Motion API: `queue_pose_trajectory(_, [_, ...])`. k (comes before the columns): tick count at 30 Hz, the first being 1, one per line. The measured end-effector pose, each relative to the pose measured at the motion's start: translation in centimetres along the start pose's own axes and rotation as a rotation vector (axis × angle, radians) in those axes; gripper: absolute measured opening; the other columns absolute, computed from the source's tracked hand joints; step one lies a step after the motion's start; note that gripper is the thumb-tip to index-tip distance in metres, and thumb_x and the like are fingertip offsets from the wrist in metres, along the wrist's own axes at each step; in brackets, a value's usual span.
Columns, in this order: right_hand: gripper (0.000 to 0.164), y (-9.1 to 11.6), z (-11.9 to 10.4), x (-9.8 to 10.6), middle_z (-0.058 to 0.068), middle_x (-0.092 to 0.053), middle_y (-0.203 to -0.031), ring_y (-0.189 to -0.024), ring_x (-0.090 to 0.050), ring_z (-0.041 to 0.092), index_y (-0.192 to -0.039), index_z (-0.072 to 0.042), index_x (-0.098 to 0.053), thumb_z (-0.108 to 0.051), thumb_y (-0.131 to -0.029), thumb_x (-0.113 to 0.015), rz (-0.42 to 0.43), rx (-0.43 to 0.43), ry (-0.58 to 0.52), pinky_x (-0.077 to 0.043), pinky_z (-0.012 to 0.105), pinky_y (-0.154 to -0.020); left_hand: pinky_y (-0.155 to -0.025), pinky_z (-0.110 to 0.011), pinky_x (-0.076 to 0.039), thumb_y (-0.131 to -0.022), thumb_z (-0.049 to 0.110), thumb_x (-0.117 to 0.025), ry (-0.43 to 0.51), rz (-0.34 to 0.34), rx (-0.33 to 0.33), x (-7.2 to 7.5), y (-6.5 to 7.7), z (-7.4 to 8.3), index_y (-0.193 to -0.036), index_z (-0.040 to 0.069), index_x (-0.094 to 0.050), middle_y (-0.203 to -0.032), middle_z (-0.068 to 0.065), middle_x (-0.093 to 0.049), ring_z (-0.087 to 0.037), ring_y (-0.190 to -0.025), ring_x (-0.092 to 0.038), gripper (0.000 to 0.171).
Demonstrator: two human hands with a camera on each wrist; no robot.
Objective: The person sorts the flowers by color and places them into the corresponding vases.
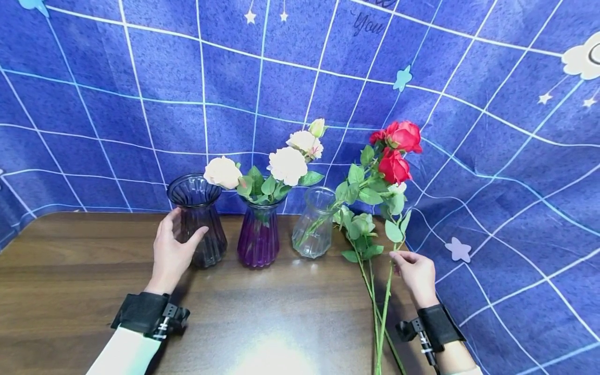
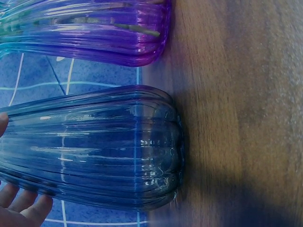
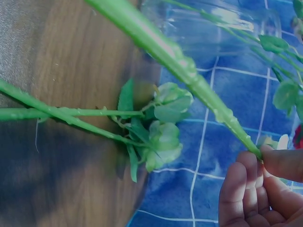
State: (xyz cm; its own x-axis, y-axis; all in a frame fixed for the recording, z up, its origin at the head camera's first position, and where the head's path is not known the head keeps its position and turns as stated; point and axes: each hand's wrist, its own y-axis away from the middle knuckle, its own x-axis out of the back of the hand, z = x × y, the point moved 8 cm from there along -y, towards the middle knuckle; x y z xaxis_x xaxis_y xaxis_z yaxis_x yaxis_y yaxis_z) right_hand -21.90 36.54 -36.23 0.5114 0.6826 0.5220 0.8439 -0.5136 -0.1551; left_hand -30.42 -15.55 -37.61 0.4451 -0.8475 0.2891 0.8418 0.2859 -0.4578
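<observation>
Head view: on the worktop (image 1: 225, 328), the dark vase (image 1: 212, 246) stands upright at left, mouth up; at right, the green stem (image 1: 387, 291) runs front to rear, leafy end rearward. Left hand (image 1: 172, 255): widely spread, gripping the dark vase. Right hand (image 1: 418, 273): nearly closed, pinching the green stem.

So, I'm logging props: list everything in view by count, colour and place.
Dark vase: one, smoky grey, left
Purple vase: one, purple, middle
Clear vase: one, colourless, right of purple vase
Pale blooms: three plus bud, cream to white, in purple vase
Red blooms: three visible, red, upper right
White bloom: one, white, below red blooms
Lower blooms: two, pale green, right of clear vase
Long stems: three, green, right
Leaves: many, green, around blooms
Table: one, brown, underneath
Backdrop: one, blue, white-gridded, behind
Wrist straps: two, black, both wrists
Sleeves: two, white, bottom edge
Left hand: one, holding dark vase
Right hand: one, pinching a stem
</observation>
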Motion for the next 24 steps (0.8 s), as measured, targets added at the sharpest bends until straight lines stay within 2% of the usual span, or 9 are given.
queue_pose_trajectory(3, [0.026,0.0,0.0,0.8,-0.006,-0.063,-0.057,-0.046,-0.054,-0.001,-0.099,0.009,-0.068,-0.013,-0.087,-0.066,0.023,-0.007,-0.038,-0.046,0.016,-0.048,-0.101,-0.049,-0.042,-0.079,0.011,-0.074,-0.003,-0.004,0.004,0.0,0.0,0.0,-0.136,-0.003,-0.039,-0.133,-0.025,-0.046,-0.039,-0.121,-0.049,0.069])
queue_pose_trajectory(7, [0.028,0.2,-0.2,2.1,-0.016,-0.062,-0.057,-0.046,-0.055,-0.003,-0.103,0.01,-0.067,-0.013,-0.087,-0.066,0.067,-0.011,-0.075,-0.048,0.014,-0.049,-0.102,-0.049,-0.041,-0.08,0.012,-0.074,-0.004,-0.014,0.014,0.0,-0.1,0.0,-0.137,-0.003,-0.038,-0.134,-0.025,-0.045,-0.038,-0.122,-0.048,0.069])
queue_pose_trajectory(10, [0.028,0.3,-0.6,3.4,-0.026,-0.058,-0.053,-0.046,-0.056,-0.005,-0.102,0.008,-0.068,-0.014,-0.086,-0.067,0.132,-0.001,-0.094,-0.048,0.011,-0.05,-0.102,-0.049,-0.041,-0.08,0.012,-0.074,0.0,-0.018,0.014,-0.1,-0.1,0.0,-0.137,-0.003,-0.038,-0.134,-0.025,-0.045,-0.038,-0.123,-0.048,0.069])
queue_pose_trajectory(13, [0.027,0.5,-1.2,4.9,-0.029,-0.054,-0.05,-0.046,-0.055,-0.006,-0.1,0.006,-0.07,-0.015,-0.084,-0.068,0.215,0.022,-0.109,-0.047,0.009,-0.049,-0.102,-0.05,-0.041,-0.08,0.012,-0.073,0.007,-0.022,0.013,-0.1,-0.1,0.2,-0.137,-0.003,-0.038,-0.135,-0.025,-0.044,-0.039,-0.123,-0.048,0.069])
queue_pose_trajectory(17, [0.018,0.6,-2.5,6.7,-0.026,-0.057,-0.052,-0.046,-0.056,-0.006,-0.094,0.003,-0.07,-0.012,-0.083,-0.069,0.302,0.074,-0.195,-0.047,0.01,-0.047,-0.102,-0.049,-0.041,-0.08,0.01,-0.073,0.009,-0.031,0.012,0.0,0.0,0.2,-0.137,-0.004,-0.038,-0.134,-0.026,-0.044,-0.04,-0.122,-0.048,0.069])
queue_pose_trajectory(21, [0.002,0.8,-3.9,7.9,-0.022,-0.062,-0.057,-0.046,-0.058,-0.003,-0.083,-0.007,-0.071,-0.007,-0.081,-0.07,0.339,0.101,-0.319,-0.049,0.01,-0.048,-0.102,-0.049,-0.041,-0.079,0.009,-0.074,0.008,-0.036,0.01,0.0,0.0,0.2,-0.137,-0.004,-0.038,-0.133,-0.027,-0.045,-0.041,-0.121,-0.048,0.069])
queue_pose_trajectory(24, [0.007,0.8,-4.9,8.6,-0.02,-0.063,-0.056,-0.047,-0.058,-0.002,-0.079,-0.014,-0.071,-0.008,-0.081,-0.071,0.347,0.111,-0.351,-0.049,0.01,-0.048,-0.102,-0.049,-0.041,-0.079,0.01,-0.073,0.005,-0.043,0.014,-0.1,0.0,0.2,-0.137,-0.003,-0.038,-0.133,-0.026,-0.044,-0.041,-0.121,-0.048,0.069])
